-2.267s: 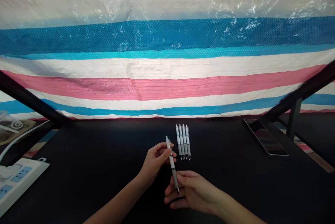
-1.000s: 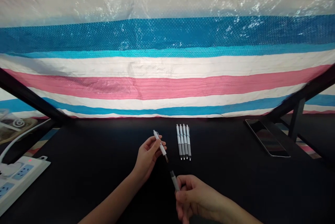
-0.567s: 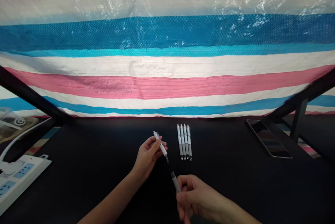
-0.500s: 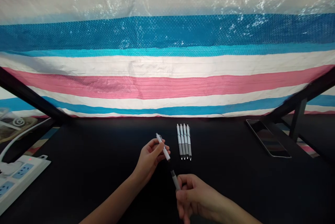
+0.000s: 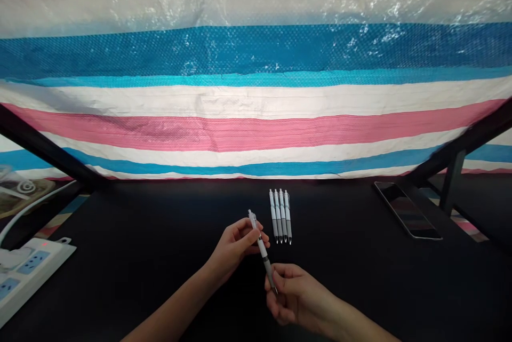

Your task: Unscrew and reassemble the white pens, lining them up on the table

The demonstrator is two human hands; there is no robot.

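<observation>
Currently, the head view shows both hands over a black matte tabletop [image 5: 140, 246]. The left hand [image 5: 236, 248] pinches the upper white barrel of a slim white-and-grey plastic retractable pen [image 5: 262, 250] between thumb and fingertips, with the remaining fingers curled loosely beneath. The right hand [image 5: 294, 296] grips the grey lower section of the same pen near its tip, fingers closed around it. The pen is held clear of the tabletop, tilted, with its clicker end pointing away from the person and up to the left, and its tip end pointing down toward the right hand. Barrel and grip section appear joined in one line.

Just beyond the pen, to its right, a row of four matching white-and-grey pens [image 5: 280, 216] lies flat on the tabletop, side by side and touching, tips toward the person. A dark rectangular smartphone [image 5: 407, 209] lies face up well apart at the right. A white multi-socket power strip [image 5: 28, 267] sits at the left edge. A striped blue, white and pink woven plastic tarpaulin [image 5: 256, 96] hangs behind the tabletop.
</observation>
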